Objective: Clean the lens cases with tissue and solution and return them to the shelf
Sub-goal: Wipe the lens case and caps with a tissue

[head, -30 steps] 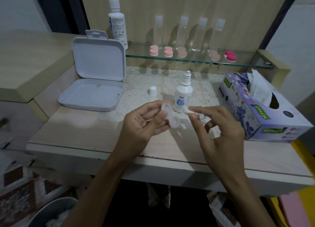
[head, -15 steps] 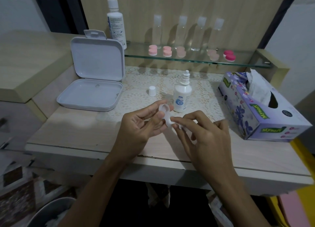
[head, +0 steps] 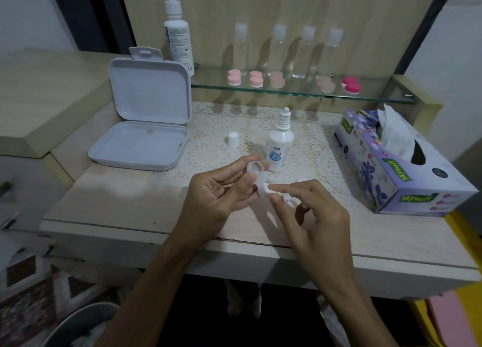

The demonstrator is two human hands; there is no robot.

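Two hands work a lens case with tissue above the pale wooden surface [head: 109, 203].
Largest first: the open white hinged plastic box [head: 146, 117], the purple floral tissue box [head: 396, 164], the small white solution bottle [head: 278, 148]. The left hand [head: 219, 198] pinches the clear white double-cup lens case [head: 257, 173]; the right hand [head: 313, 213] has its fingers curled on a small wad of white tissue [head: 270, 190] pressed to the case's lower cup.

Solution bottle [head: 278, 148] between open box [head: 140, 143] and tissue box [head: 407, 179].
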